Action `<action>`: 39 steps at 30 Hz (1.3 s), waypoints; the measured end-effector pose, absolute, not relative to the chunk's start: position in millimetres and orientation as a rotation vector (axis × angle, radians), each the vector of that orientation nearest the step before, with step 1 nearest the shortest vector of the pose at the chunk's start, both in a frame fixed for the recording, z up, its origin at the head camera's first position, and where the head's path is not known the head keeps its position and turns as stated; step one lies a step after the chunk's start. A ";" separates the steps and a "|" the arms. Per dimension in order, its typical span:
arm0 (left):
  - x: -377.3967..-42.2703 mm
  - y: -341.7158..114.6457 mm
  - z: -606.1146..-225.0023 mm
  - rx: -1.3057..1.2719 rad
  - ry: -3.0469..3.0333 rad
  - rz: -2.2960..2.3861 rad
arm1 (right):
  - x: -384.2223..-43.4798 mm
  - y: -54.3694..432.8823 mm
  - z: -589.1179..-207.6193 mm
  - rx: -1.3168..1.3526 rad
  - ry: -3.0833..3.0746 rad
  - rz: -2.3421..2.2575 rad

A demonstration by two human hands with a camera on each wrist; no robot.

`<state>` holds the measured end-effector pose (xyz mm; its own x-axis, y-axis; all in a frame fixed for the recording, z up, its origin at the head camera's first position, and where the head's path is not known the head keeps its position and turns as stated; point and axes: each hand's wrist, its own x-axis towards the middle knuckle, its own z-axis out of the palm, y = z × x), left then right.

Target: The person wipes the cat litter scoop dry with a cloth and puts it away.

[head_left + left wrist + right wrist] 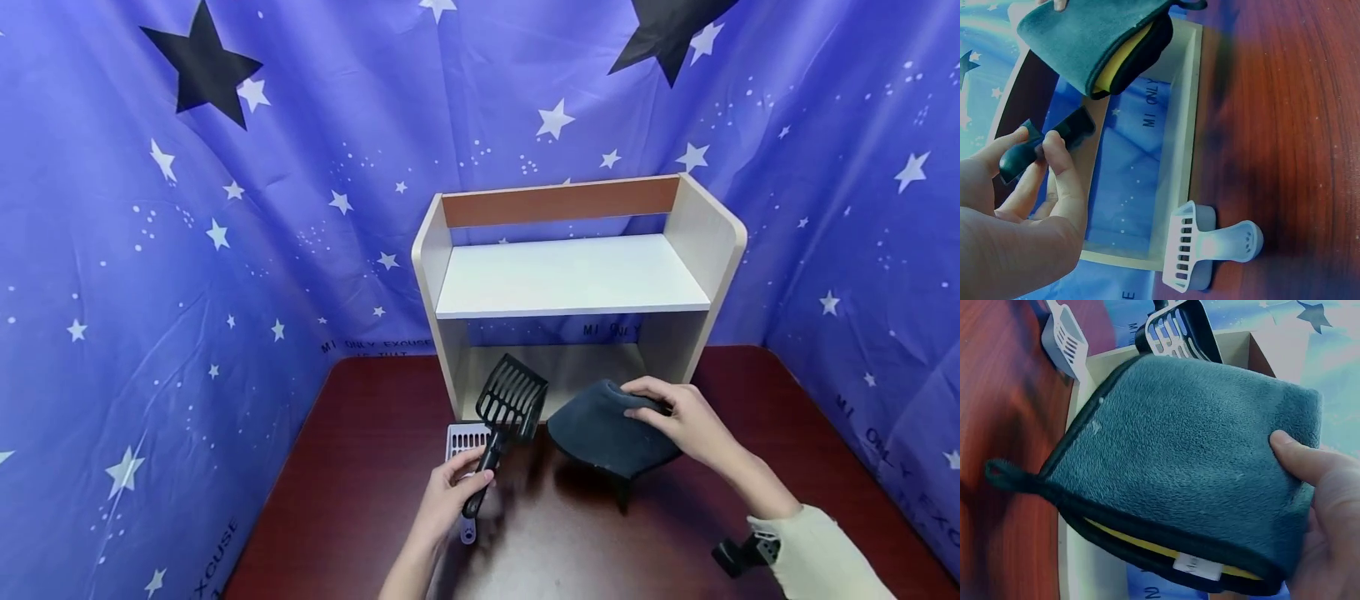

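Observation:
My left hand (450, 493) grips the handle of a black slotted litter scoop (512, 396), its head tilted up in front of the shelf. Below that scoop a white slotted scoop (1213, 242) lies on the table, partly hidden by the black one in the head view. My right hand (686, 414) pinches a folded dark grey-green cloth (1191, 450) by its upper edge, thumb on the near face. The cloth hangs over the table with a yellow inner side, a white label (1197, 566) and a hanging loop (1007, 475) showing.
A small two-tier shelf (573, 275) with a white board stands at the back of the dark red table (352, 467). Behind and on both sides hangs a blue star-patterned curtain (315, 150). A black device (742, 554) is on the right wrist.

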<state>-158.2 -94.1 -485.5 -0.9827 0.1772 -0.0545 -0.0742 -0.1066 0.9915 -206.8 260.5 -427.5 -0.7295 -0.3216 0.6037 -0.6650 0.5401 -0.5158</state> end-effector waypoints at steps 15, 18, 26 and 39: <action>-164.5 -90.6 -470.2 0.067 1.850 2.261 | -212.7 250.5 -416.1 0.963 -2.430 1.066; -168.0 -88.6 -468.3 0.086 1.843 2.290 | -214.9 247.2 -412.5 0.944 -2.434 1.128; -170.1 -81.3 -464.5 0.182 1.960 2.299 | -220.9 232.2 -407.2 0.977 -2.380 1.022; -165.8 -66.1 -460.1 0.312 2.101 2.196 | -227.8 196.0 -427.1 0.897 -2.304 0.732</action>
<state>-165.8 -66.1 -460.1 -0.9755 0.2021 0.0873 0.0783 -0.0522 0.9956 -227.8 196.0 -427.1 -0.6224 -0.4217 0.6593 -0.7250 0.6280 -0.2827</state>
